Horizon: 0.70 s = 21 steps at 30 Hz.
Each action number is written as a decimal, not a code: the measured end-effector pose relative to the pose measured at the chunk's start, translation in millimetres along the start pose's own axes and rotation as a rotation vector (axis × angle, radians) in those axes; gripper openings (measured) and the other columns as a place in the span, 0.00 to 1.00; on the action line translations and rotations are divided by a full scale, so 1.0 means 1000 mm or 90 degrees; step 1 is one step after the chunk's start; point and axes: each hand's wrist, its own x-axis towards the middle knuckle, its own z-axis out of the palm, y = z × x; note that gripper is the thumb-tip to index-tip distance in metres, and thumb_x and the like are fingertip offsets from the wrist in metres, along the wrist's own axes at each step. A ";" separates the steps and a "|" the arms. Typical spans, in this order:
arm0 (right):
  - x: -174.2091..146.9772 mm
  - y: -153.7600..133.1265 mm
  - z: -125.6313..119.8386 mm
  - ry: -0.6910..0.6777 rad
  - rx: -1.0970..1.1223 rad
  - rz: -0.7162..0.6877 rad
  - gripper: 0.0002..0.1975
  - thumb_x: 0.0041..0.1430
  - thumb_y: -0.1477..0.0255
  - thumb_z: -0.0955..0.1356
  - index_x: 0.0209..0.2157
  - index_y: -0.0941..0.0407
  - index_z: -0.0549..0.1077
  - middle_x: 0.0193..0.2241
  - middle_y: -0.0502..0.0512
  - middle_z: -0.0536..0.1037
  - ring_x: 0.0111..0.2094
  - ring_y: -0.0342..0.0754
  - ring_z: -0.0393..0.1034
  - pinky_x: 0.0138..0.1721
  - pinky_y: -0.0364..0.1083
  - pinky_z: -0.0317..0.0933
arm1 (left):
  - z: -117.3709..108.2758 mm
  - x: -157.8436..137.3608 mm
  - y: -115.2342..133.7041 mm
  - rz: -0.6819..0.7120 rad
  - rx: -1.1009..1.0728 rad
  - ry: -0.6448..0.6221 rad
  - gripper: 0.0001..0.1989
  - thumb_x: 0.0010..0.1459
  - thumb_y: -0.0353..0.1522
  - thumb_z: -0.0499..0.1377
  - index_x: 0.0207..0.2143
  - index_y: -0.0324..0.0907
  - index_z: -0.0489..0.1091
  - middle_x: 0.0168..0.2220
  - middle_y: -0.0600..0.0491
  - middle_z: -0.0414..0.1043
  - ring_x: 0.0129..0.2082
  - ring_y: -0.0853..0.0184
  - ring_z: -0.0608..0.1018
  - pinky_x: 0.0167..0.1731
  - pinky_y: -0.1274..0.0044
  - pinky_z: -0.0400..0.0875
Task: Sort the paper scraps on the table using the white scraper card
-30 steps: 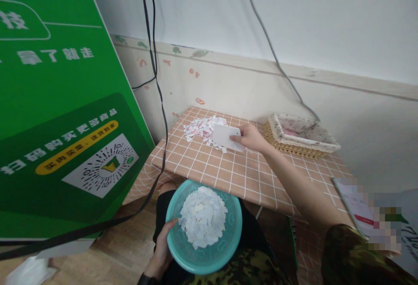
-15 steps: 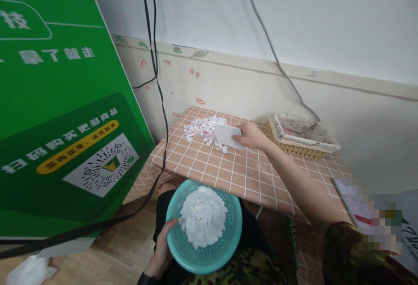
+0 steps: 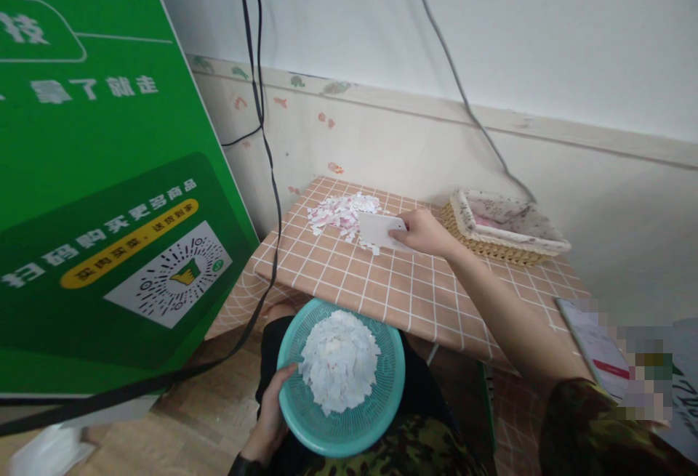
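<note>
Head: white scraper (image 3: 376,230) in right hand (image 3: 424,232), teal basket (image 3: 389,381) in left hand (image 3: 273,410).

Soft, diffuse light greys the wall (image 3: 545,33); dark shadow lies beneath the table (image 3: 403,294); wide-angle stretching at the edges; pixelation lower right.

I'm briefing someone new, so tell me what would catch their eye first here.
Likely the big green panel filling the picture's left side. Next, the turquoise basket of pale scraps at bottom centre, held by the left hand. Over the checked tablecloth beyond, the right hand holds a white card by white-and-pink scraps.
</note>
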 end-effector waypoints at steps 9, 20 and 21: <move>0.001 0.007 0.001 0.012 0.040 -0.002 0.10 0.51 0.69 0.65 0.20 0.58 0.67 0.17 0.49 0.67 0.20 0.40 0.58 0.23 0.42 0.47 | -0.002 0.002 0.000 -0.004 -0.005 0.003 0.11 0.47 0.34 0.62 0.31 0.36 0.77 0.29 0.47 0.81 0.32 0.53 0.80 0.39 0.61 0.73; 0.001 0.006 0.007 0.000 0.088 0.015 0.08 0.50 0.70 0.65 0.21 0.59 0.68 0.17 0.48 0.67 0.19 0.40 0.59 0.23 0.42 0.48 | 0.000 0.000 0.000 -0.002 -0.002 -0.006 0.12 0.47 0.34 0.61 0.32 0.36 0.76 0.30 0.46 0.81 0.34 0.52 0.80 0.41 0.60 0.72; 0.002 0.005 0.008 -0.005 0.091 0.007 0.08 0.50 0.70 0.65 0.21 0.59 0.68 0.17 0.48 0.67 0.20 0.40 0.59 0.23 0.42 0.48 | 0.001 -0.001 0.000 -0.004 -0.004 -0.006 0.13 0.47 0.34 0.61 0.33 0.35 0.76 0.30 0.46 0.81 0.35 0.52 0.80 0.41 0.60 0.72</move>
